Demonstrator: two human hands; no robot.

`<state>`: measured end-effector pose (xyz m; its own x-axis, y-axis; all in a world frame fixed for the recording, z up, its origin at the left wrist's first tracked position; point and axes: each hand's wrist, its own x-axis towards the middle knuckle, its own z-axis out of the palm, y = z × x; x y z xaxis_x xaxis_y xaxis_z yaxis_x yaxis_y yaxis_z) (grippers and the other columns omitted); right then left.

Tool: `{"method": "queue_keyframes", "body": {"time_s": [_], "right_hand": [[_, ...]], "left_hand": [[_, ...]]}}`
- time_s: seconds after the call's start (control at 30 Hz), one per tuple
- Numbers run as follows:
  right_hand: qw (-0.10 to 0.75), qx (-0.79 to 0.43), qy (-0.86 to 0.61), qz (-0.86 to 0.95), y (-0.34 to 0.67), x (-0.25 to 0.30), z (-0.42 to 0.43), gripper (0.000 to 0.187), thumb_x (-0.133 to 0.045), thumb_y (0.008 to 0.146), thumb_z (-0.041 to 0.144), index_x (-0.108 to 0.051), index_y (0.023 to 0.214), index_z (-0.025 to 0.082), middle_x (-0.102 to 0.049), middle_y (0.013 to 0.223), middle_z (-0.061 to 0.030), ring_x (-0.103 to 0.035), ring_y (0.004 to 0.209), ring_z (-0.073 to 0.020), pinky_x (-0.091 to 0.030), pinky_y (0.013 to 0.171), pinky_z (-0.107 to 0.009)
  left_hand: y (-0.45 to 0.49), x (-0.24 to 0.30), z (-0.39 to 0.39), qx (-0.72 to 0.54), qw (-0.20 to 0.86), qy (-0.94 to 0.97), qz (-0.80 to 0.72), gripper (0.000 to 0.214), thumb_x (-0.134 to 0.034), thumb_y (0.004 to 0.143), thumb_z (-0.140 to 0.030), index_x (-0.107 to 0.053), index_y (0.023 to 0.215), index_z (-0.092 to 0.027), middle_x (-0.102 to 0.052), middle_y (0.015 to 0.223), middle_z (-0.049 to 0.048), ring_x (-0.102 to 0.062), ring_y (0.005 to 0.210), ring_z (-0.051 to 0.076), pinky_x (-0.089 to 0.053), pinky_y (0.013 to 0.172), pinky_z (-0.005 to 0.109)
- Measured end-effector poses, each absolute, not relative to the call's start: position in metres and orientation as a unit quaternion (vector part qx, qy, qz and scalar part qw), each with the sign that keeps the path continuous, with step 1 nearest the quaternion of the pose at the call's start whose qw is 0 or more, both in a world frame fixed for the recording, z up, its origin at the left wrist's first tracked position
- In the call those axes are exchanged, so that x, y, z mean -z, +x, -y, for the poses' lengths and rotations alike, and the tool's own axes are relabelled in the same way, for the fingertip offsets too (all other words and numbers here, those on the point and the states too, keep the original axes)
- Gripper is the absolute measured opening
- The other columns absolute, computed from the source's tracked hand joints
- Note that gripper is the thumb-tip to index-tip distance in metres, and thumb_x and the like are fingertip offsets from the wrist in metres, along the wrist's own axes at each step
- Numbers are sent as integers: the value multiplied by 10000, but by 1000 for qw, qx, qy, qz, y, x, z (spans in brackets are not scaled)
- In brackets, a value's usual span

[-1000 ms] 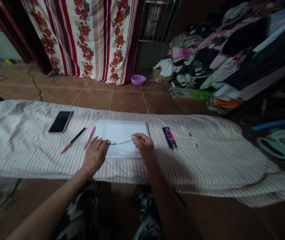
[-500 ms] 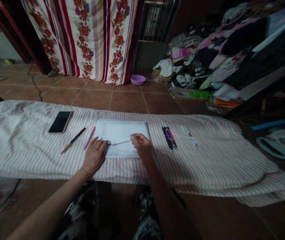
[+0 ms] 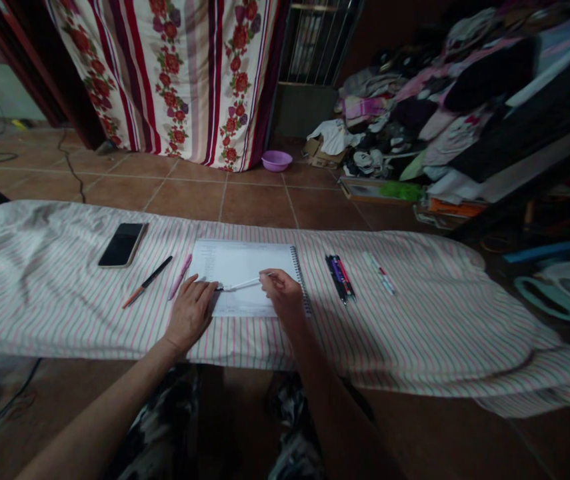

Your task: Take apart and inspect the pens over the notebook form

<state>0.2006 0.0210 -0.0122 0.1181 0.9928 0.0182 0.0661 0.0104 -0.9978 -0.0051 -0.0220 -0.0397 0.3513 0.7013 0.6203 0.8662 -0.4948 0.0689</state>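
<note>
A spiral notebook [image 3: 249, 257] lies on the striped cloth, turned to a page with printed or written lines at its left side. My left hand [image 3: 193, 303] rests flat over the notebook's lower left edge, fingers stretched to the right. Its fingertips meet the dark end of a slim white pen [image 3: 245, 284]. My right hand [image 3: 282, 290] pinches the pen's other end above the page, near the spiral binding. The pen lies slanted between both hands. Just left of the notebook is a pink pen [image 3: 180, 277], close to my left hand.
A phone [image 3: 123, 245] and a black-and-orange pen [image 3: 147, 282] lie on the left. Several pens [image 3: 341, 279] are grouped right of the notebook, with white pens [image 3: 381, 273] beyond. A purple basin [image 3: 277, 161] and heaped clothes [image 3: 405, 113] are on the floor behind.
My right hand has shifted very slightly left along with its end of the pen. My left hand stays in place on the notebook.
</note>
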Motion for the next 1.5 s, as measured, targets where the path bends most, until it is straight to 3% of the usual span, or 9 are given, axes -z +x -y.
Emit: {"method": "queue_keyframes", "body": {"time_s": [0.37, 0.67, 1.5], "right_hand": [[509, -468, -527, 493, 190, 14, -17, 225, -645, 642, 365, -617, 794, 201, -590, 595, 10, -578, 568, -142, -418, 477, -230], [489, -492, -517, 501, 185, 15, -16, 192, -652, 620, 342, -607, 737, 197, -587, 555, 14, -575, 537, -137, -410, 452, -221], [458, -463, -479, 588, 168, 38, -14, 144, -630, 704, 356, -615, 751, 221, -562, 552, 41, -536, 532, -126, -416, 522, -234]], "left_hand": [[-4, 38, 22, 313, 128, -807, 484, 366, -436, 808, -70, -506, 1153, -172, -626, 926, 93, -581, 911, 226, -436, 956, 498], [-6, 41, 22, 312, 130, -810, 479, 361, -433, 805, -59, -517, 1148, -133, -639, 942, 120, -581, 932, 234, -422, 972, 501], [-4, 36, 24, 320, 133, -819, 456, 339, -441, 823, -51, -490, 1144, -147, -666, 956, 93, -618, 920, 207, -416, 989, 491]]}}
